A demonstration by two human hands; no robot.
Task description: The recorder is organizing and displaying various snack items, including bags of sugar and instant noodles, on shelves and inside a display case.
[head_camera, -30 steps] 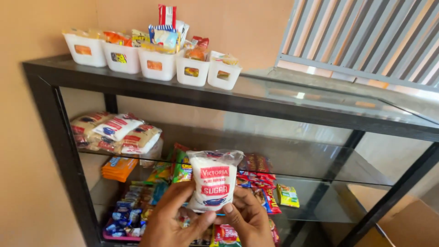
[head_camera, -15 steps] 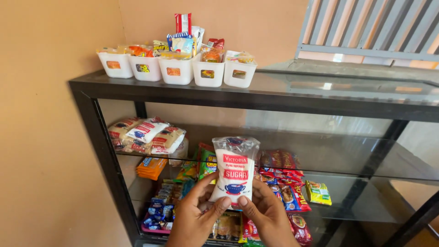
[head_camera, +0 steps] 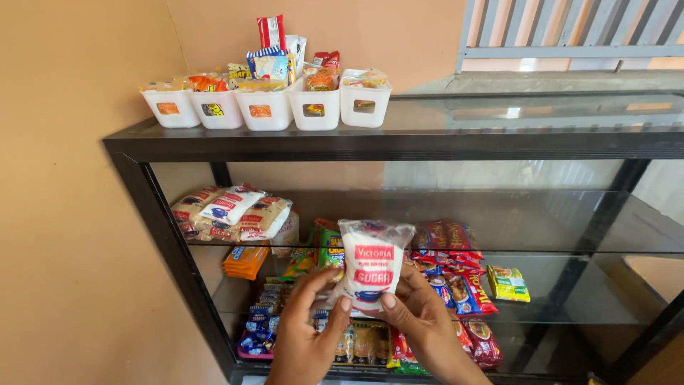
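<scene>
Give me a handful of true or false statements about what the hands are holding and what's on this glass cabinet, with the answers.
1. Both hands, left hand and right hand, hold the white bag. True.
2. The bag lies flat on a shelf. False: it is held upright in front of the cabinet.
3. Five white bins stand in a row on top of the cabinet. True.
4. The bins are empty. False: they hold snack packets.
5. An orange pack lies on the left of a shelf. True.
</scene>
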